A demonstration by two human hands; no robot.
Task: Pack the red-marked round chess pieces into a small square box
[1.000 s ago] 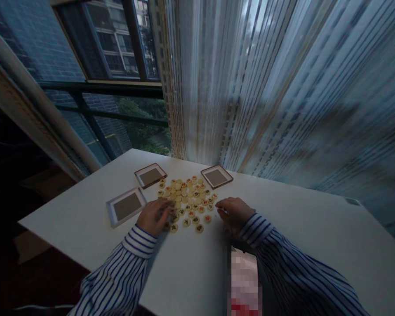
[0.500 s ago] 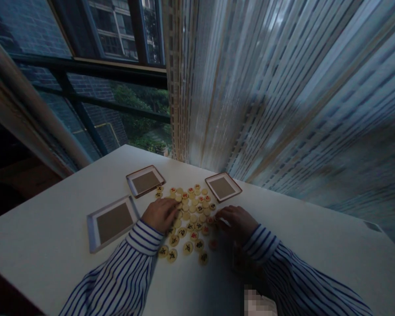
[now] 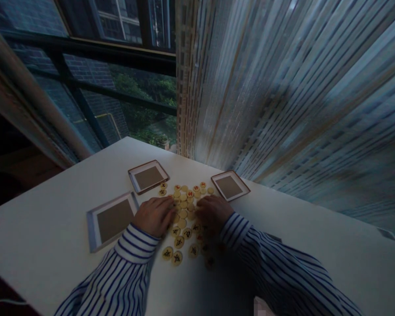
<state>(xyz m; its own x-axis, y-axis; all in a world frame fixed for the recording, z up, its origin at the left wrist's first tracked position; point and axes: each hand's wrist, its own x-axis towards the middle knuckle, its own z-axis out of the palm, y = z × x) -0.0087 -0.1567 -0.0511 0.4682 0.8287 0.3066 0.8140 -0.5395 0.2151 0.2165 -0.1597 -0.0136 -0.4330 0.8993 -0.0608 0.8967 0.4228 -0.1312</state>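
Observation:
Round wooden Chinese chess pieces lie in a loose cluster on the white table. Some show black or red characters; others are plain side up. At the cluster's left edge is my left hand, palm down, fingers loosely bent and apart, tips at the pieces. My right hand reaches over the cluster from the right, its fingers curved and spread among the pieces. It covers several pieces, and its underside is in shadow. No piece shows clearly gripped in either hand.
A shallow tray lies left of my left hand. Two smaller shallow trays stand farther back, one at the left and one at the right. Beyond the table are a window railing and a striped curtain.
My right hand has moved left from the cluster's right edge to over the pieces. My left hand stays at the left edge. The camera view has shifted slightly.

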